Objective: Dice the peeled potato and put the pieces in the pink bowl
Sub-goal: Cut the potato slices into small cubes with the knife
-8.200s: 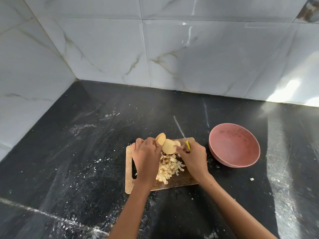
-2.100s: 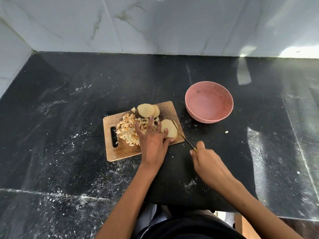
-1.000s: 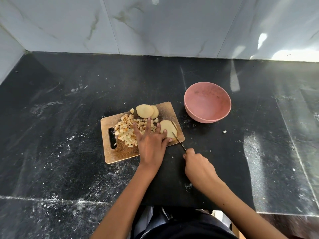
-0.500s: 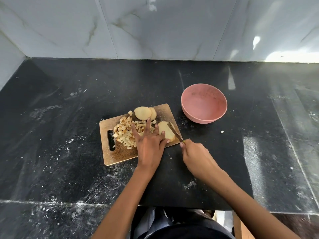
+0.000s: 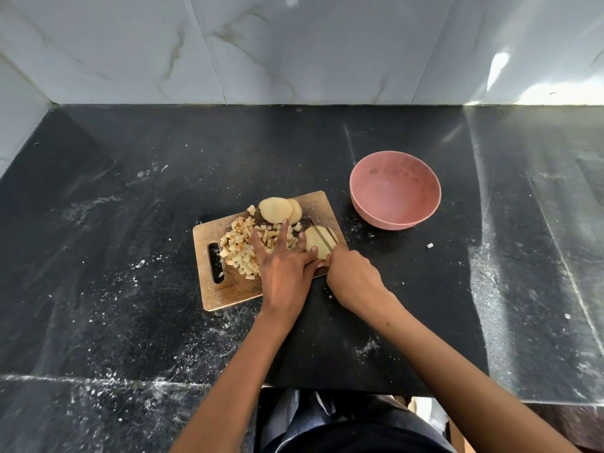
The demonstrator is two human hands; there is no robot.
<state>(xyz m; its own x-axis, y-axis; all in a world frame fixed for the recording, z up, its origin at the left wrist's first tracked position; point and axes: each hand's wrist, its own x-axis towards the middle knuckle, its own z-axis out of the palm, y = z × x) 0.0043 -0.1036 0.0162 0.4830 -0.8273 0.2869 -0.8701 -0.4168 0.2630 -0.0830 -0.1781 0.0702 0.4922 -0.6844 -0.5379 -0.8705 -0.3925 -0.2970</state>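
Note:
A small wooden cutting board (image 5: 228, 289) lies on the black counter. A pile of diced potato (image 5: 243, 248) covers its middle. Two round potato slices (image 5: 277, 209) lie at its far edge. My left hand (image 5: 282, 269) rests flat with fingers spread, its fingertips holding down a potato piece (image 5: 315, 243) at the board's right end. My right hand (image 5: 353, 277) grips a knife whose blade (image 5: 322, 235) lies across that piece. The pink bowl (image 5: 395, 189) stands empty to the right of the board.
The black stone counter (image 5: 130, 197) is dusted with white specks. One stray potato bit (image 5: 429, 245) lies right of the board. Marble-tiled walls (image 5: 294, 47) close the back and left. The counter's front edge runs just below my forearms.
My right hand has moved up from the counter to the board, bringing the knife blade onto the potato piece. My left hand has stayed pressed on the potato.

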